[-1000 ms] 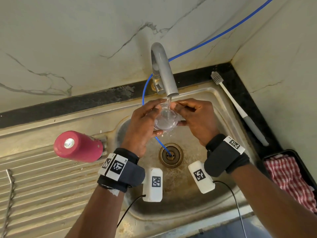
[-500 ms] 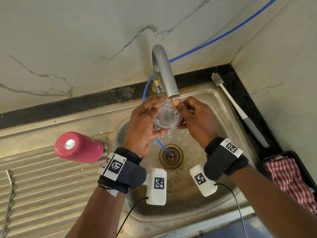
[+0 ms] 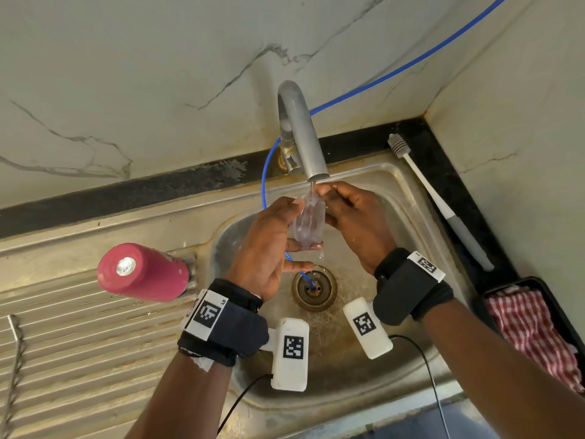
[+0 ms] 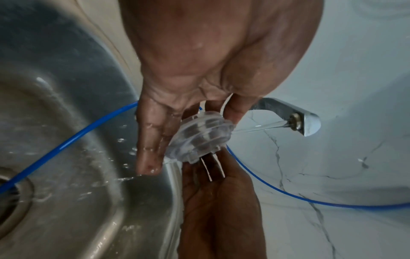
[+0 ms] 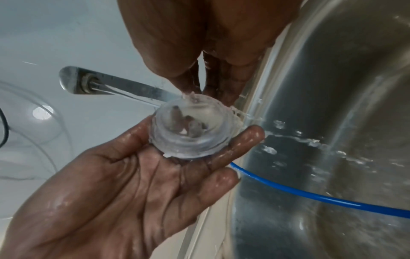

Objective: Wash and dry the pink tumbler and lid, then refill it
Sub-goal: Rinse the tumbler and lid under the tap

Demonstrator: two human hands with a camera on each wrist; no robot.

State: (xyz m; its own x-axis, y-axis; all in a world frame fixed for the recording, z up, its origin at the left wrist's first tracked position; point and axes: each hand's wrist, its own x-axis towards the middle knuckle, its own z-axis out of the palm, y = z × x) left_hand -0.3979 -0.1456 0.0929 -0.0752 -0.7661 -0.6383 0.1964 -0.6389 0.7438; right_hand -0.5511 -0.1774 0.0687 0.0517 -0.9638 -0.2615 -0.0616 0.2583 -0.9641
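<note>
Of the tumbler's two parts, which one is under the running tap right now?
The clear lid, held between both hands under the faucet stream. The pink tumbler stands apart on the drainboard, untouched.

Both hands, left hand [image 3: 266, 245] & right hand [image 3: 354, 217], hold clear lid [image 3: 308, 221] under running tap [image 3: 300, 134]; pink tumbler [image 3: 142, 272] on drainboard.

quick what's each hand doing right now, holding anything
Left hand: holding the clear lid under the tap, thumb and fingers on its rim.
Right hand: fingertips pinching the lid's top edge.
</note>
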